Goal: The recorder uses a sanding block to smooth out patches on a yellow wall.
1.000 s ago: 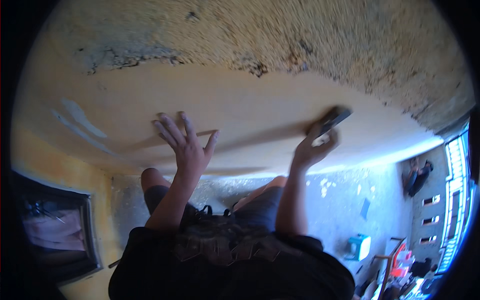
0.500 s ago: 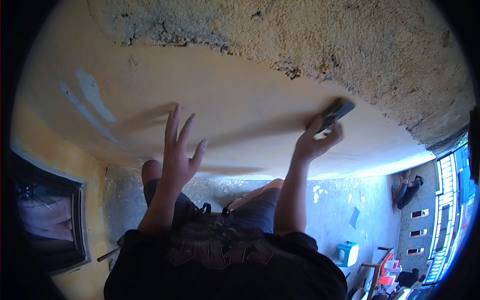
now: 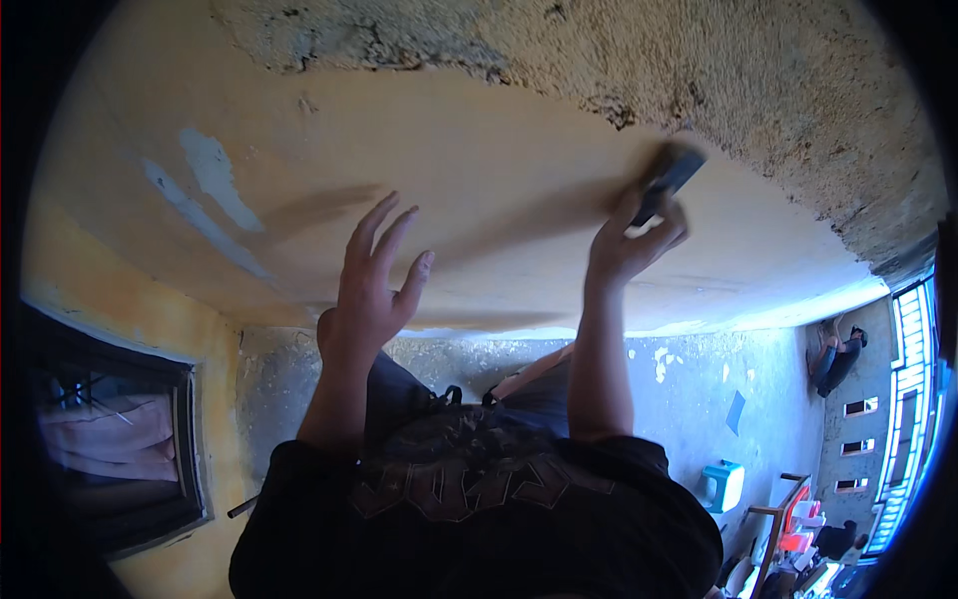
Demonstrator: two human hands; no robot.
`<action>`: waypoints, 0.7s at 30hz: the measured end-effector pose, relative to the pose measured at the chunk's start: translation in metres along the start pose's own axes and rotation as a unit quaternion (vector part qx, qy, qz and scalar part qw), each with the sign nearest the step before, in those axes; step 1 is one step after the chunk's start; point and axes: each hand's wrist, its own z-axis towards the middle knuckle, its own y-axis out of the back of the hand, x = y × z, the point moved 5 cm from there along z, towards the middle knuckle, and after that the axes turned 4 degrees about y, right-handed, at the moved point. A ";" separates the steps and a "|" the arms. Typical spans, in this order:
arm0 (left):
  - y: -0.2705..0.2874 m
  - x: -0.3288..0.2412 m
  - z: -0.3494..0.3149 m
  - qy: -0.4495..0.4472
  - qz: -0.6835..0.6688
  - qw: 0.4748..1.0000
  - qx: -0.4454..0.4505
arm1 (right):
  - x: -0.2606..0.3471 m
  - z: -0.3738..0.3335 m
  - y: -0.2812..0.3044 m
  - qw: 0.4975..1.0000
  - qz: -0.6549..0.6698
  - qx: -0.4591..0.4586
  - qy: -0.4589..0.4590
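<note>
In front of a yellow wall [image 3: 479, 150], my right hand [image 3: 639, 240] grips a dark rectangular hand-sized block [image 3: 681, 168], pinched between thumb and fingers. The block lies against or very near the wall, just below the ragged lower edge of a rough plaster patch [image 3: 778, 110]. Motion blur hides its exact kind and underside. My left hand [image 3: 377, 285] is raised to the left with fingers spread and holds nothing. Its shadow falls on the wall, and I cannot tell whether the fingertips touch it.
Pale scraped patches [image 3: 215, 175] mark the wall at left. A dark-framed window [image 3: 185, 439] is at lower left. On the grey floor [image 3: 689, 419] stands a teal-and-white container [image 3: 722, 486]. Wooden furniture [image 3: 773, 529] is at lower right. A person [image 3: 840, 359] crouches at far right.
My view has shifted, so the scene sits farther right and higher. The right hand and block have moved a little left and up along the wall. The left hand stays spread.
</note>
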 end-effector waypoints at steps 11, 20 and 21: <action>-0.011 0.005 -0.014 0.005 0.010 0.998 0.068 | 0.022 -0.046 -0.011 0.998 0.037 0.031 0.030; -0.014 0.010 -0.025 0.000 0.031 0.993 0.113 | 0.065 -0.029 -0.023 0.994 0.087 0.042 0.051; -0.012 0.008 -0.025 -0.010 0.037 0.993 0.113 | 0.067 -0.030 -0.023 0.995 0.078 0.040 0.046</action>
